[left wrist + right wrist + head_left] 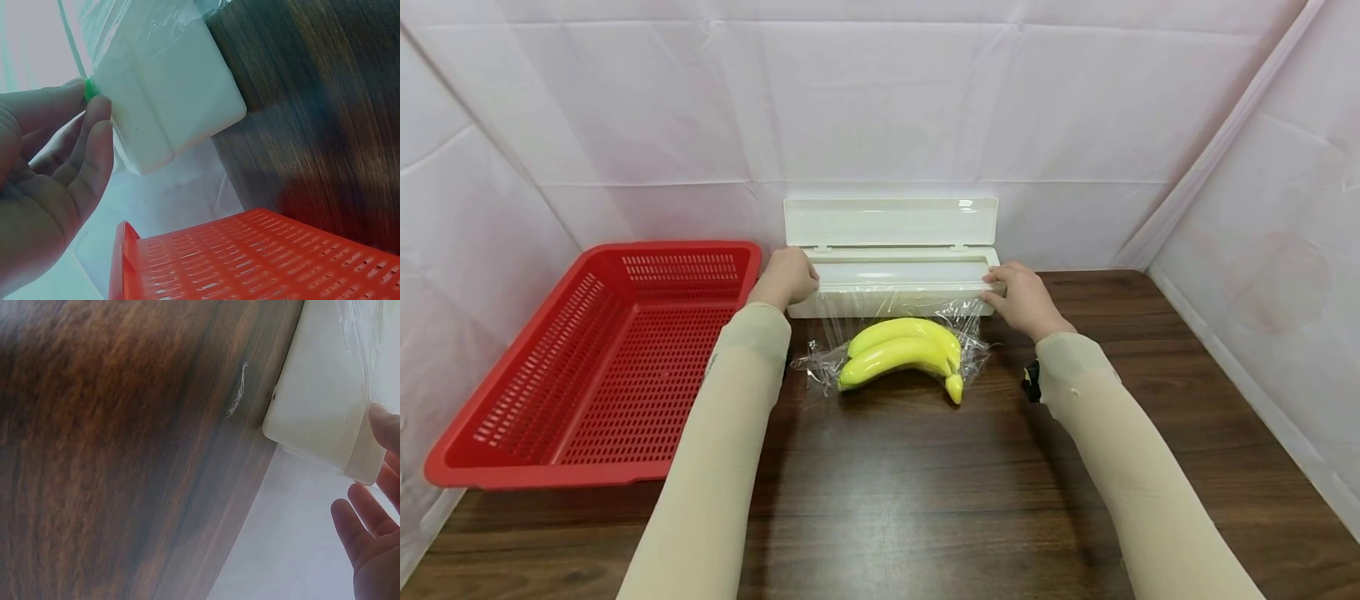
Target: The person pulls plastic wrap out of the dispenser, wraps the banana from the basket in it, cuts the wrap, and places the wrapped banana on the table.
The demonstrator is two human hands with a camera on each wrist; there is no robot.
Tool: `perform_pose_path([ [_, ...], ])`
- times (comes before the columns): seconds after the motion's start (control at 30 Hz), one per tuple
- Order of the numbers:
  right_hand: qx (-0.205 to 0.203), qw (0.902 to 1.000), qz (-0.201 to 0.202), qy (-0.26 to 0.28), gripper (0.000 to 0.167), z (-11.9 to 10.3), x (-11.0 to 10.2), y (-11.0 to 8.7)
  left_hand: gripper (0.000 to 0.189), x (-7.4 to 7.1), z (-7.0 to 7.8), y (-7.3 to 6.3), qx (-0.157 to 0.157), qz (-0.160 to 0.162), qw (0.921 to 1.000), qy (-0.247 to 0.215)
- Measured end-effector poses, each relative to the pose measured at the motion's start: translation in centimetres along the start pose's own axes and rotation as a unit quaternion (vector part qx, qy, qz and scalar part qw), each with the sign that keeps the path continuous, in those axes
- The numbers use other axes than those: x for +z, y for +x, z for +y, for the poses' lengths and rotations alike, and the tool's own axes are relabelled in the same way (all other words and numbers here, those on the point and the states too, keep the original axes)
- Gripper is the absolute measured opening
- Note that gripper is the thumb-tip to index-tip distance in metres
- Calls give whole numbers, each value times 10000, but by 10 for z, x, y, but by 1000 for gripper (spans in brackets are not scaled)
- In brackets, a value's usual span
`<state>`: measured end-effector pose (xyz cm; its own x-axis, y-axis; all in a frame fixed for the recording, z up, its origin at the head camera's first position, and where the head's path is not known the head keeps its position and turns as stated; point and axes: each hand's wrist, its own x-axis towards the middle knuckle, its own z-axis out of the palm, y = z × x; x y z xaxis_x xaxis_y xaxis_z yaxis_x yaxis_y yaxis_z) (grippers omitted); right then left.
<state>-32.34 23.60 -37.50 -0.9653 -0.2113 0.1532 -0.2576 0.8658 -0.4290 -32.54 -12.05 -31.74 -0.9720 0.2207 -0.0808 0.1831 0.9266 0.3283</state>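
Observation:
A white cling film dispenser [799,308] stands at the back of the table with its lid [887,223] raised. Clear film [823,367] runs from its front edge over a bunch of yellow bananas [898,357], whose tip sticks out toward me. At the dispenser's left front corner, my left hand [787,277] pinches a small green slider [91,89] between thumb and fingers. My right hand [1028,302] grips the right end, thumb on the front edge and the index finger behind it; the other fingers are off the box. A white roll [898,272] lies inside.
To the left is a red perforated plastic basket [557,473], its right rim close beside my left forearm. White cloth [880,108] hangs right behind the dispenser. The brown wooden table [910,500] extends toward me. A small film scrap [238,392] lies near the dispenser's right end.

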Motion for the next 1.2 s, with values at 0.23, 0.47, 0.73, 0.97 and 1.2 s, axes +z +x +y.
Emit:
perform_pose_path([
  [0.23, 29, 10000, 21, -1, 35, 1, 1, 1, 41, 0, 0, 0, -145, -278, 9985, -447],
  [0.47, 38, 10000, -28, 60, 36, -1, 3, 2, 48, 0, 5, 0, -58, -500, 9977, -445],
  [0.73, 17, 10000, 11, 55, 35, -2, 4, 3, 49, 1, 5, 0, -30, -602, 9969, -503],
  [0.97, 4, 10000, 46, 49, 36, -1, 3, 3, 51, -2, 6, -1, -88, -744, 9950, -660],
  [1.2, -32, 10000, 29, 43, 35, 0, 3, 3, 33, -3, 10, 0, -9, -700, 9953, -676],
])
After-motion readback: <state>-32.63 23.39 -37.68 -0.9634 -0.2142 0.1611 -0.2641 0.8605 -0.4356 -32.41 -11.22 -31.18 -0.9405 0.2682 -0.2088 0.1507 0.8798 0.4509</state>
